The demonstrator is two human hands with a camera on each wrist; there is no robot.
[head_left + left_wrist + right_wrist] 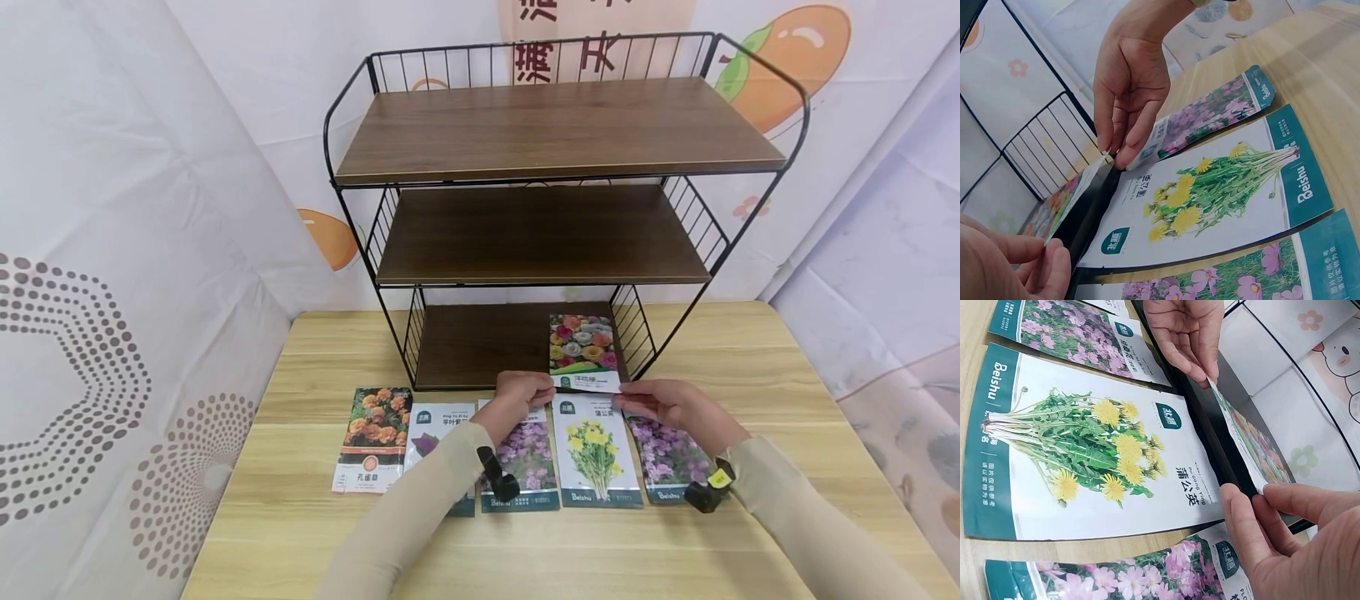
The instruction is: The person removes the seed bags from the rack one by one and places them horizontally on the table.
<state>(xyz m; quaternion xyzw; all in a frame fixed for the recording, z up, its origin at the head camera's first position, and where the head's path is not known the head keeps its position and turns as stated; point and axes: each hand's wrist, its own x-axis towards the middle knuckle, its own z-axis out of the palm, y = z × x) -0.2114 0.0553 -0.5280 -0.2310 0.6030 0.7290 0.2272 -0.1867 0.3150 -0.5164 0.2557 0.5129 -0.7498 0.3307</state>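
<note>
A seed packet with many-coloured blooms (582, 343) lies on the right part of the rack's bottom shelf (480, 342), its white lower edge at the shelf's front. My left hand (517, 395) pinches its near left corner, and my right hand (670, 406) pinches the near right corner. Both wrist views show this packet (1254, 447) tilted, its near edge between thumb and fingers of each hand. Just below the hands, a dandelion seed packet (1210, 200) rests on the table. Purple-flower packets (525, 458) (663, 450) flank it, partly hidden by my hands and wrists.
A black wire rack with three brown shelves (558, 133) stands at the back of the wooden table (300, 550). Left in the row are an orange marigold packet (375, 433) and a purple-leaf packet (442, 421), partly covered by my left sleeve. Printed cloth (112, 167) hangs around.
</note>
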